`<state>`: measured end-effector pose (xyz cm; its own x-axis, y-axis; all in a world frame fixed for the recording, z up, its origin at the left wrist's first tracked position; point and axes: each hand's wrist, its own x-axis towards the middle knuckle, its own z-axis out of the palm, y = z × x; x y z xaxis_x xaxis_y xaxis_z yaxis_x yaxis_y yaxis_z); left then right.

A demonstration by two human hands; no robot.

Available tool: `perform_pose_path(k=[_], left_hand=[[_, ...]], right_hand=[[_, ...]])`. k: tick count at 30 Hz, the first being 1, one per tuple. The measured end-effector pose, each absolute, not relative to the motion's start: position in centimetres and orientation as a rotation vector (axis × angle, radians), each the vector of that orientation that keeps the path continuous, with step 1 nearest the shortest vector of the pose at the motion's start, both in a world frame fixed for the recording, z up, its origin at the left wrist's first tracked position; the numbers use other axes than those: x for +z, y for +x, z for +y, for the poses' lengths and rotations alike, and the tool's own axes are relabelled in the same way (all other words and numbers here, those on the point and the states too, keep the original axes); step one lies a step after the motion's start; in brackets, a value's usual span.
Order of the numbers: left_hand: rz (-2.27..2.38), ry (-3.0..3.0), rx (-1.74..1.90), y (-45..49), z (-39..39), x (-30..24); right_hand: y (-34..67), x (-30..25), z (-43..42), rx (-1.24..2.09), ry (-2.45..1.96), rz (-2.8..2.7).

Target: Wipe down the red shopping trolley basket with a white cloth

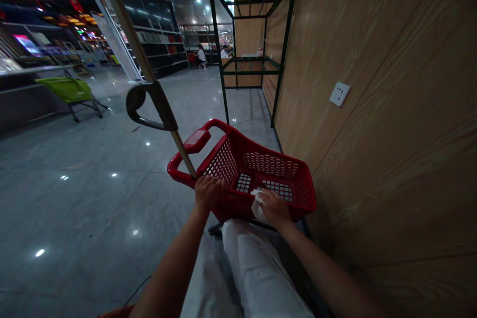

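Observation:
A red plastic shopping cart basket (pixel 270 164) with lattice sides stands in front of my white-trousered legs. The fingers of my left hand (pixel 209 191) are closed over its near rim, close to the corner by the cart's handle. A long pole (pixel 126 20) with a dark looped grip (pixel 154 105) slants down to that corner; whether my left hand also touches it, I cannot tell. My right hand (pixel 275 208) holds a crumpled white cloth or tissue (pixel 260 204) against the near rim, further right. Inside, the basket's grid floor shows.
A wood-panelled wall (pixel 391 124) with a socket plate (pixel 340 94) rises close on my right. Ahead stands a dark metal rack (pixel 253 72). A green shopping cart (pixel 67 89) is at the left on the shiny tiled floor (pixel 85 174). People (pixel 201 55) are in the far background.

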<state>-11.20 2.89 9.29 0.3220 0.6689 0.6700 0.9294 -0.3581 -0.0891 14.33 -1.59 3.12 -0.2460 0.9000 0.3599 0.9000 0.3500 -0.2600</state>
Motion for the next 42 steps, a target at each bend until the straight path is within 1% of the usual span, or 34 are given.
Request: perform_pose_path(k=[3, 6, 14, 17, 21, 27, 31, 34, 39, 42], left_hand=[[-1.389, -2.119, -0.75, -11.3, 3.0, 9.1], [-1.388, -2.12, -0.761, -11.1, 3.0, 9.1], [-1.408, -2.12, -0.759, -10.2, 2.5, 9.3], [-1.414, -2.119, -0.716, -10.3, 2.3, 9.3], [-1.413, -2.104, -0.753, -10.4, 2.3, 9.2], [-1.335, -2.098, -0.825, -10.4, 2.1, 8.6], [-1.332, -2.1, -0.83, -10.0, 1.8, 8.5], [-1.409, -2.121, -0.788, -9.8, 1.7, 8.7], [-1.459, -2.117, -0.703, -9.6, 1.6, 8.9], [-1.431, -2.11, -0.707, -9.7, 1.6, 9.0]], right_hand=[[18.4, 1.6, -2.9, -0.072, -1.645, -2.123], [18.4, 1.7, -3.1, -0.065, -1.645, -2.071], [4.2, 6.5, 0.4, 0.158, -1.401, -2.089], [2.9, 7.0, 0.8, 0.19, -1.37, -2.116], [8.3, 5.0, -0.3, 0.146, -1.42, -2.151], [21.0, 0.5, -4.1, -0.099, -1.678, -2.033], [23.2, -0.1, -5.0, -0.092, -1.695, -2.008], [19.7, 1.1, -4.1, -0.01, -1.626, -2.033], [8.3, 5.1, -1.2, 0.138, -1.468, -2.066], [3.9, 7.1, 0.0, 0.194, -1.408, -2.095]])
